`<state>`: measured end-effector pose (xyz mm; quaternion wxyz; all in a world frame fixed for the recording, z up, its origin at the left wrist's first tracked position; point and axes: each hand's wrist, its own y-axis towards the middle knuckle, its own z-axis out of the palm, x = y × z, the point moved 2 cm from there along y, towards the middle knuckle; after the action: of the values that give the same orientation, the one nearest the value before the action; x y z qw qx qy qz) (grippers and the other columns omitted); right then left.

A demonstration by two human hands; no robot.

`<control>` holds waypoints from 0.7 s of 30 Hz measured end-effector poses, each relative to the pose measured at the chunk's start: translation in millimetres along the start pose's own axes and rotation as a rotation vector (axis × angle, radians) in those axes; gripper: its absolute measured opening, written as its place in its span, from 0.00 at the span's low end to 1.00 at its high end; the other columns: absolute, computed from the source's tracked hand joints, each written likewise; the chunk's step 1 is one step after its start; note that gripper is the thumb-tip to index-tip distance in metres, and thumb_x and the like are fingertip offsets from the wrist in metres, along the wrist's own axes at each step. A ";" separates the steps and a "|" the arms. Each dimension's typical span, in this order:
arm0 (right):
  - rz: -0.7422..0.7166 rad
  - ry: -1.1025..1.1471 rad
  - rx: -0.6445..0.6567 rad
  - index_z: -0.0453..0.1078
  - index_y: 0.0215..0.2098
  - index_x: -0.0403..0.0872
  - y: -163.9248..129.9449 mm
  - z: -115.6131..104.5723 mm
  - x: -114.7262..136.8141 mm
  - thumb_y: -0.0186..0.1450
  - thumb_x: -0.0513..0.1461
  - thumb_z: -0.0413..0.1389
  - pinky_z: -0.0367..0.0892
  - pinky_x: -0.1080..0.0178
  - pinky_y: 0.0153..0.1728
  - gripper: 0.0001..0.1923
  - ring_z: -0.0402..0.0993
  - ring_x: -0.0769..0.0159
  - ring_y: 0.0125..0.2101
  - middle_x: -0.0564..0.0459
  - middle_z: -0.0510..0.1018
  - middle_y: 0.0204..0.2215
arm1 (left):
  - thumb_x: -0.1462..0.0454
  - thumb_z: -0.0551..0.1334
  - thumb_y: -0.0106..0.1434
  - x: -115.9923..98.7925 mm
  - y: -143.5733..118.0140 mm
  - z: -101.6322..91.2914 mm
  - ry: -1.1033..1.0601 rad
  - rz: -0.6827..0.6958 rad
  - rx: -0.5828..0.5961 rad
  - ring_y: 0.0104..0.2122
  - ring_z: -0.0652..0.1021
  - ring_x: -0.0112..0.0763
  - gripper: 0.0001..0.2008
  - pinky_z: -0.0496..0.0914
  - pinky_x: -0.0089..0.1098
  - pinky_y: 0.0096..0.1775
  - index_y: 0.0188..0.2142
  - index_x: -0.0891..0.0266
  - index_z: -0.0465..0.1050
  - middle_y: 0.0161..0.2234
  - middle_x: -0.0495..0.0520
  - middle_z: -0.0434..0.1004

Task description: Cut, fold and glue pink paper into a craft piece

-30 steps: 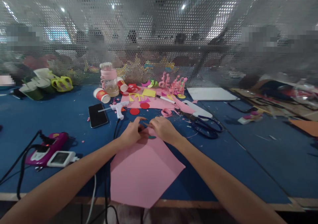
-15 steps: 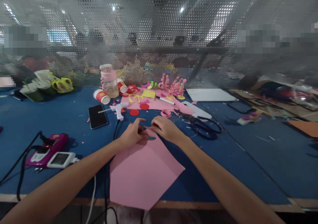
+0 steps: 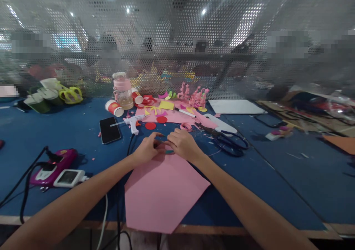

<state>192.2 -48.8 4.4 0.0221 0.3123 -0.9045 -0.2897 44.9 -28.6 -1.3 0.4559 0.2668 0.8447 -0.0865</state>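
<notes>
Both hands, left hand (image 3: 148, 150) and right hand (image 3: 181, 145), pinch a small paper scrap (image 3: 163, 143) above the pink sheet (image 3: 163, 191); a slipping grip could tear it.

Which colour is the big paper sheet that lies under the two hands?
Pink; the large pink paper sheet shows best in the head view.

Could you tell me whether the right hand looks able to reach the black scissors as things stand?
Probably yes. The scissors lie flat on the blue table just to the right of the right hand, with only small scraps between them. That hand is busy pinching a small piece with the left hand.
</notes>
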 end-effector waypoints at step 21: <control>0.215 0.162 0.213 0.63 0.24 0.45 -1.9 5.3 -2.6 0.66 0.38 0.43 0.49 0.66 0.23 0.14 0.67 0.67 0.22 0.50 0.73 0.20 | 0.60 0.65 0.44 3.0 3.8 -4.7 -0.379 -0.070 0.232 0.21 0.65 0.20 0.12 0.58 0.24 0.25 0.27 0.66 0.68 0.22 0.44 0.65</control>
<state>194.1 -45.8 -0.7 0.0924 0.2366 -0.9535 -0.1621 42.1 -22.5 -0.7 0.5693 0.2668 0.7372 -0.2474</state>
